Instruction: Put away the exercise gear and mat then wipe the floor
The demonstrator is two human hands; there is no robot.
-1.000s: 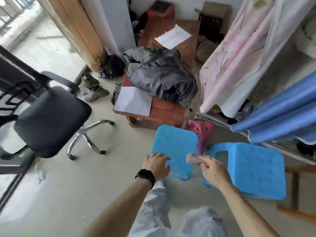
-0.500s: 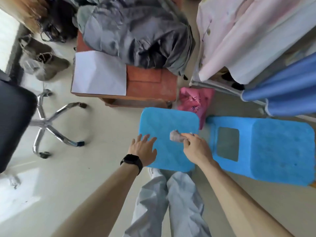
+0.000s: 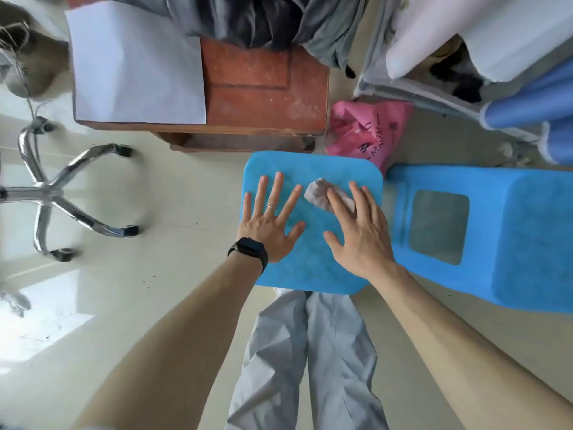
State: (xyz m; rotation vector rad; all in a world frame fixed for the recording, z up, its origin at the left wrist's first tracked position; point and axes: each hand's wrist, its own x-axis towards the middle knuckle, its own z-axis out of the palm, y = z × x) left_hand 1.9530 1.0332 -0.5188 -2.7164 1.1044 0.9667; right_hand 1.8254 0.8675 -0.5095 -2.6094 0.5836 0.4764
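Rag [image 3: 319,193] on blue stool [image 3: 310,268], under my right hand [image 3: 359,234].
My right fingers lie straight, pressing it to the seat; my left hand [image 3: 269,225] rests flat beside it, fingers spread.

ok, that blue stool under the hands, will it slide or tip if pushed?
Probably light: the blue stool looks like thin moulded plastic. Likely slides easily on the glossy floor. Tipping seems unlikely while the left hand and right hand lie flat on top.

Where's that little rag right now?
In the head view's centre, the rag lies on the upright blue stool under the right hand, right of the left hand.
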